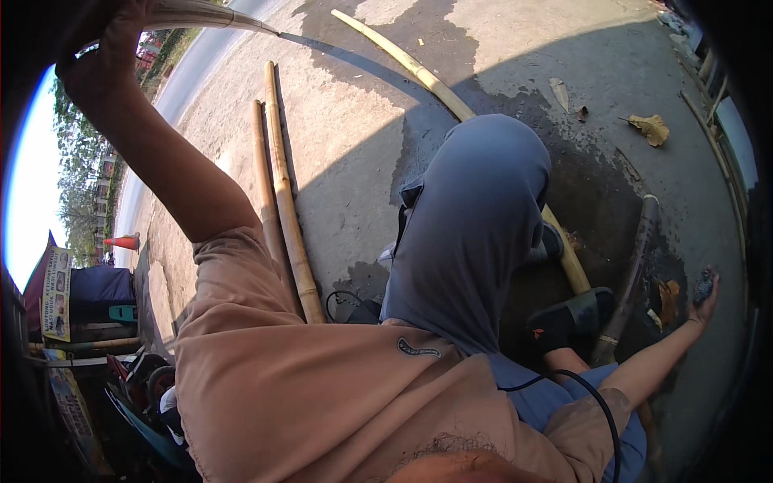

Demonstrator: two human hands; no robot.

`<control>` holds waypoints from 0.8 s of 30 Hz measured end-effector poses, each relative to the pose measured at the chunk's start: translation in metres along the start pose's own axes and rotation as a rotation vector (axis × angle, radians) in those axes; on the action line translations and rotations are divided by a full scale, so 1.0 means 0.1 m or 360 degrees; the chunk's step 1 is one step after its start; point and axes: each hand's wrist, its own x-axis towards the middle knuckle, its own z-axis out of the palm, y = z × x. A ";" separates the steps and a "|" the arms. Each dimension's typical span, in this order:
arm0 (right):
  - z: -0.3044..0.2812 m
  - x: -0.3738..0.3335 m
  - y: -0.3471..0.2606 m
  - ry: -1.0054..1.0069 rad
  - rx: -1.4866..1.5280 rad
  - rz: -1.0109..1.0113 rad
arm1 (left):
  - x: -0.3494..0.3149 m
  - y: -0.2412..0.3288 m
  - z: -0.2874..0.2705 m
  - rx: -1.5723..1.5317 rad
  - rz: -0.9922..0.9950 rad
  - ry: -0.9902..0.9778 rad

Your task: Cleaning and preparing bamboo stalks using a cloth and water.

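Observation:
At the upper left my left hand (101, 68) is raised, fingers closed around a pale bamboo pole (211, 14). The pole runs off to the right and narrows to a tip over the ground. Part of this hand is lost in the dark rim. Far out on the right, my right hand (707, 302) holds a dark grey, mesh-like scouring pad (705, 285), low above the ground. Beside that arm lies a dark, wet-looking length of bamboo (632, 270). A yellowish bamboo pole (394, 55) passes beneath my bent leg.
Two bamboo poles (283, 181) lie side by side on the concrete at left. Wet patches (580, 177) darken the ground. Dry leaves (648, 129) lie at right. An orange cone (123, 241) and a stall banner (56, 294) stand at far left. A black cable (604, 402) crosses near my right arm.

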 end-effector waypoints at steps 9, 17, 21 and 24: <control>0.78 0.34 0.67 -0.0262 0.0134 0.0182 | -3.21 0.51 -0.85 -0.0065 0.0994 0.0505; 1.43 0.23 0.60 -0.0370 0.0241 0.0134 | -4.28 0.90 -2.86 0.0457 0.1527 0.0094; 1.65 0.08 0.58 -0.0434 0.0252 0.0134 | -4.78 0.83 -4.04 -0.0242 0.1673 0.0376; 1.53 -0.04 0.59 -0.0380 0.0278 0.0109 | -4.93 0.47 -4.61 -0.0545 0.1810 0.0370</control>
